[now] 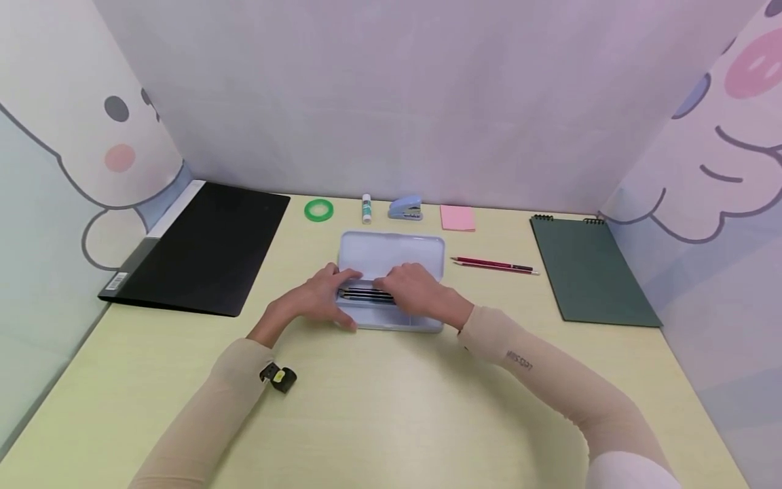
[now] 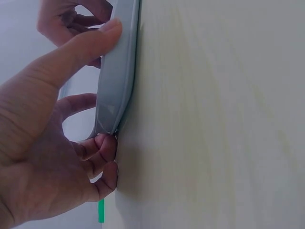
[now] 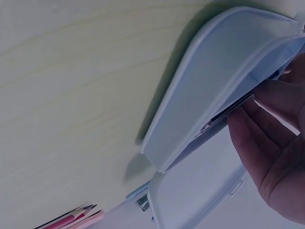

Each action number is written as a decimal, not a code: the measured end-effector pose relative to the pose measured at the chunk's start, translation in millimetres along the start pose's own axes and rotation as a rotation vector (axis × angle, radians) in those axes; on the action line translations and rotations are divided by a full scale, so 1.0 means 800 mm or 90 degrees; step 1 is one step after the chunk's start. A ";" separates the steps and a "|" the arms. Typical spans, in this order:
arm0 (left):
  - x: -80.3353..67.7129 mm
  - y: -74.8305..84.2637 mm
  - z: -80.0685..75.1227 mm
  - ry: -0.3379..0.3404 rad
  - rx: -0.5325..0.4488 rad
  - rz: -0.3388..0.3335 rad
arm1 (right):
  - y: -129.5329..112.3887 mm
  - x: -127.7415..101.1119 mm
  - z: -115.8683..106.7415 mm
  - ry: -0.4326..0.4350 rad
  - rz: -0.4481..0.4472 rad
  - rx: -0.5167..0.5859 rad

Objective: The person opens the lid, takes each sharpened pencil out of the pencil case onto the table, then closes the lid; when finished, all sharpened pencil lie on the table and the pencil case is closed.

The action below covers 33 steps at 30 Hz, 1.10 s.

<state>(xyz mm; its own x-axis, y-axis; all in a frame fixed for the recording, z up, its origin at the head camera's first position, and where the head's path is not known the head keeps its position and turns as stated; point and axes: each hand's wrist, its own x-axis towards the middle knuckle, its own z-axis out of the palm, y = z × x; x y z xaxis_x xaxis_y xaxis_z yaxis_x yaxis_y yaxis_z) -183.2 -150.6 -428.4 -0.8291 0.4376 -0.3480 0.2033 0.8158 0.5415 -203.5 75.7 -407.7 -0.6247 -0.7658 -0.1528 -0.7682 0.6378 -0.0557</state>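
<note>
Both hands rest on the open pale-blue metal pencil case (image 1: 391, 255) at the centre of the light wooden desk (image 1: 391, 407). Left hand (image 1: 318, 295) grips the case's left end, thumb curled over the near rim. Right hand (image 1: 415, 288) lies over the dark pencils (image 1: 365, 295) in the tray, fingers curled on them. Lid lies flat behind the tray. Two red pencils (image 1: 495, 265) lie just right of the case; bare desk surrounds it.

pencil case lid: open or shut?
Open. The pale blue metal pencil case has its lid laid back flat on the table, and dark pencils show in the tray under both hands.
</note>
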 end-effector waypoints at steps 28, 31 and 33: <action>0.001 0.000 0.001 -0.005 -0.006 -0.005 | 0.011 0.002 -0.006 -0.054 -0.028 0.067; 0.001 0.001 0.000 -0.006 -0.007 -0.005 | 0.012 0.001 -0.006 -0.059 -0.033 0.072; 0.000 0.001 -0.001 -0.005 -0.006 -0.002 | 0.013 0.002 -0.006 -0.064 -0.035 0.077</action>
<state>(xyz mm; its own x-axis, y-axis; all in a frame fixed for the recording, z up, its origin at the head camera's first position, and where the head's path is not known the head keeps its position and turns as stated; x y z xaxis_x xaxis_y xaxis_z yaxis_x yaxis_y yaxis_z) -183.6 -149.8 -427.4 -0.8260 0.4374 -0.3557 0.1956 0.8141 0.5469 -212.8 80.7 -403.5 -0.5604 -0.7916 -0.2435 -0.7744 0.6051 -0.1847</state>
